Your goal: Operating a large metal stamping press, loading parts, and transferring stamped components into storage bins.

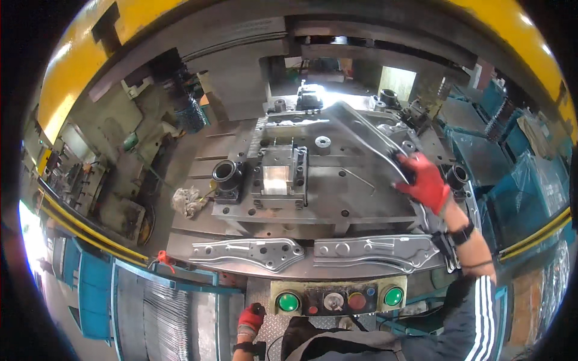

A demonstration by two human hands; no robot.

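Your R hand (424, 183) has its fingers round the near end of a metal part (368, 136), up over the die plate (385, 207); motion blur, outline hard to make out. L hand (250, 320) nr control box (346, 287), can't tell if fingers hold anything. Press beam (238, 36) lettering too faint to read.
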